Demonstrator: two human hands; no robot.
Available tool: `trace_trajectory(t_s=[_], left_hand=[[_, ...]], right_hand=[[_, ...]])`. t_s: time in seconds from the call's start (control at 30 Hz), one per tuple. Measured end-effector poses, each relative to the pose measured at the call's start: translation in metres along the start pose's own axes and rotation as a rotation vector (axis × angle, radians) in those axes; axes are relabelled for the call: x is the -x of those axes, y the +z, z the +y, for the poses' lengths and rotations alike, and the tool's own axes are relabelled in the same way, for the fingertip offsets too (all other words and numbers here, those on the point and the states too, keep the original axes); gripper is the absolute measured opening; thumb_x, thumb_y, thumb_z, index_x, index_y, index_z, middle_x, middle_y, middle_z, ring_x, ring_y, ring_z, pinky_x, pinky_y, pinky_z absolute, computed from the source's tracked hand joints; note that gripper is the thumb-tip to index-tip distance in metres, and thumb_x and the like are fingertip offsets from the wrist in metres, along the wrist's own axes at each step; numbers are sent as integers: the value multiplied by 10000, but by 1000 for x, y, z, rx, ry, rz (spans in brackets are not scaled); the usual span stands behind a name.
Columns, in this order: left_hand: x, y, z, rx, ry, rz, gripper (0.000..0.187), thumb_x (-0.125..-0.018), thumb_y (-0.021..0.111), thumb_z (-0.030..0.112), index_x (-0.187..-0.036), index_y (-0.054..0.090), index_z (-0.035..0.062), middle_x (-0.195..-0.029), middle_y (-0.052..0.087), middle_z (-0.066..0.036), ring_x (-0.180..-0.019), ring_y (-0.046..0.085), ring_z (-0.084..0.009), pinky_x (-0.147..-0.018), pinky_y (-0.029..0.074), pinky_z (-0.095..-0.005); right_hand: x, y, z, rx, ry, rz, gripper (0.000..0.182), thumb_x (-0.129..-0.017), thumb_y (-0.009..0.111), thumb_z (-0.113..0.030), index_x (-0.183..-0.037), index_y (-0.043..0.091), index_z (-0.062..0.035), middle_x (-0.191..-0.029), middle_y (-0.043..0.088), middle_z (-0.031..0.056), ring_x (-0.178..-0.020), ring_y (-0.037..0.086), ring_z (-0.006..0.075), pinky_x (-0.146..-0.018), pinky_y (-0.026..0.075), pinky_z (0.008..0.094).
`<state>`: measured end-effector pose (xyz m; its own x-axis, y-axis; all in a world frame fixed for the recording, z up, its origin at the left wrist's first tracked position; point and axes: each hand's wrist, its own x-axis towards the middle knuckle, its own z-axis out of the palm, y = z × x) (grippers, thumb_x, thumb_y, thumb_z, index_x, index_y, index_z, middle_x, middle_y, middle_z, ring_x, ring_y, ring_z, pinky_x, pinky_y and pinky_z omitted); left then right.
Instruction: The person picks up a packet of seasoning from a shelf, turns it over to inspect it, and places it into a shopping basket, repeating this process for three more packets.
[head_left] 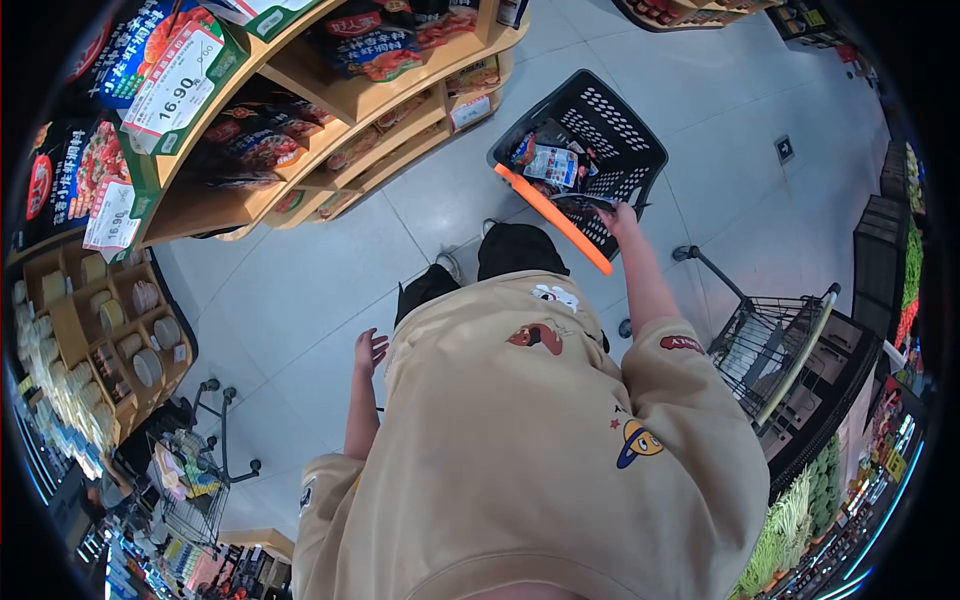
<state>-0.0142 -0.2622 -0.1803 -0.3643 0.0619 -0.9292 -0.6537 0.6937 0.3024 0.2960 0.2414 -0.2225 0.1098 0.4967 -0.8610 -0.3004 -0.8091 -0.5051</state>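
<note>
My right hand [622, 218] reaches into a black shopping basket [622, 125] with an orange handle [553, 218]. Its fingers are closed on the edge of a dark, flat packet [580, 201], seen nearly edge-on inside the basket. Other packets [553, 165], one with a white and blue printed label, lie in the basket just beyond it. My left hand [370, 350] hangs at my side over the floor, fingers loosely apart and holding nothing.
Curved wooden shelves [370, 110] with bagged food and price tags [175, 88] stand at the left. A wire trolley [775, 345] is on my right, another cart [195, 480] behind my left. A bowl display [120, 325] stands left; vegetables [800, 510] lie at lower right.
</note>
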Motion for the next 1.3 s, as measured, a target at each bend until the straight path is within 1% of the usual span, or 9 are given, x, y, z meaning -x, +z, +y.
trace_trajectory(t_s=[0.13, 0.37, 0.53, 0.6, 0.83, 1.0, 1.2, 1.27, 1.3], left_hand=[[9, 14, 26, -35, 89, 4, 375, -831, 394, 376, -1119, 444, 143, -969, 583, -59, -841, 559, -171, -698, 409, -297], [21, 19, 44, -42, 226, 0, 325, -855, 370, 338, -1109, 451, 152, -963, 585, -54, -856, 559, -172, -730, 414, -307], [19, 21, 14, -38, 151, 42, 313, -856, 391, 324, -1097, 451, 135, -930, 588, -55, -794, 557, -162, -671, 408, -291], [16, 22, -2, -15, 137, 55, 315, -853, 393, 323, -1099, 449, 135, -926, 588, -57, -786, 553, -163, -655, 412, -290], [1, 25, -48, -33, 141, 53, 337, -836, 414, 310, -1107, 463, 116, -905, 580, -95, -666, 542, -156, -560, 421, -272], [-17, 27, -52, 8, 218, 50, 345, -832, 413, 313, -1102, 455, 103, -897, 586, -98, -681, 557, -162, -546, 417, -280], [-34, 21, -33, 85, 210, 5, 345, -824, 421, 328, -1066, 463, 85, -854, 602, -97, -691, 572, -171, -538, 413, -283], [-38, 17, -22, 17, 221, 10, 332, -836, 423, 332, -1077, 457, 105, -927, 580, -99, -735, 549, -183, -590, 415, -275], [-40, 13, -17, -7, 252, 12, 339, -836, 420, 343, -1068, 466, 99, -923, 579, -98, -749, 552, -172, -572, 413, -267]], right_hand=[[-6, 12, 5, 195, 39, -25, 199, -828, 322, -27, -993, 404, 48, -1003, 493, 201, -931, 520, 332, -771, 490, 405], [-31, 53, -10, 29, 60, -43, 218, -848, 308, -50, -1010, 407, 59, -1016, 486, 203, -950, 509, 303, -776, 485, 409], [-31, 46, -3, 154, -61, -147, 313, -880, 276, -112, -1138, 349, 49, -1111, 473, 186, -945, 536, 298, -794, 480, 366], [-17, 48, -1, 132, 84, -46, 349, -881, 262, -118, -1200, 308, 16, -1119, 486, 166, -945, 544, 291, -792, 479, 339], [7, 52, 14, 391, 143, -286, 359, -873, 300, -132, -1212, 314, -17, -1123, 491, 155, -1000, 511, 282, -850, 436, 344], [41, 89, 5, 695, -4, -496, 364, -836, 385, -168, -1182, 382, -55, -1043, 526, 117, -904, 534, 220, -790, 442, 312], [130, 126, 4, 967, -258, -606, 422, -843, 355, -345, -1124, 457, -47, -1005, 543, 97, -810, 526, 161, -712, 426, 273], [134, 127, 8, 1233, -388, -632, 484, -841, 374, -414, -1079, 497, -10, -993, 560, 117, -895, 537, 168, -669, 434, 259], [127, 122, 18, 1299, -736, -695, 536, -825, 391, -485, -1028, 533, -9, -869, 575, 93, -712, 535, 105, -600, 434, 266]])
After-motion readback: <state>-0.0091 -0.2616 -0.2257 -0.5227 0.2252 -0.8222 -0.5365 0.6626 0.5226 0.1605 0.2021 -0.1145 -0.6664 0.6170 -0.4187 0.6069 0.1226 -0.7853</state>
